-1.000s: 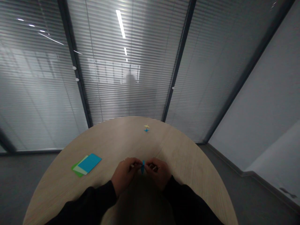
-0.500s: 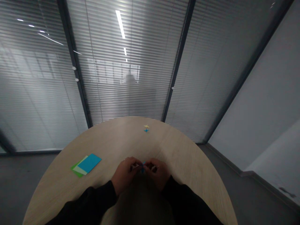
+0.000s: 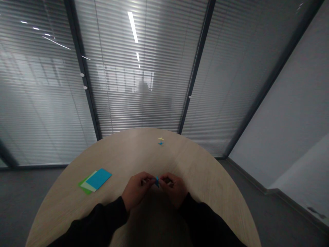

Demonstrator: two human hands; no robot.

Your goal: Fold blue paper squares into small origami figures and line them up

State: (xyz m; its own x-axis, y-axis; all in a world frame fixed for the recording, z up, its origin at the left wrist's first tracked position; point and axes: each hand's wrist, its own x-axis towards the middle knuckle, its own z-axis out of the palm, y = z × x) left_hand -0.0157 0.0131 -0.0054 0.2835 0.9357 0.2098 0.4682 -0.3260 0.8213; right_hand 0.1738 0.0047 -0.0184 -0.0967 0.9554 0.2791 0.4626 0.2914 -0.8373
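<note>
A small piece of folded blue paper (image 3: 157,181) is pinched between my two hands, low over the near middle of the table. My left hand (image 3: 138,189) grips its left side between thumb and forefinger. From the right, my right hand (image 3: 173,188) pinches the other side with its fingertips. Fingers cover much of the paper, so its exact folded shape cannot be made out. Dark sleeves reach up to both wrists.
On the round wooden table (image 3: 205,192), blue, pale green and green paper sheets (image 3: 98,179) lie overlapping at the left. Near the far edge sit a small yellow folded paper figure (image 3: 160,139) and a blue one (image 3: 160,143). Glass partitions with blinds (image 3: 138,109) stand behind.
Both hands stay in nearly the same place. The fingertips have shifted slightly, and a little more of the blue paper shows between them.
</note>
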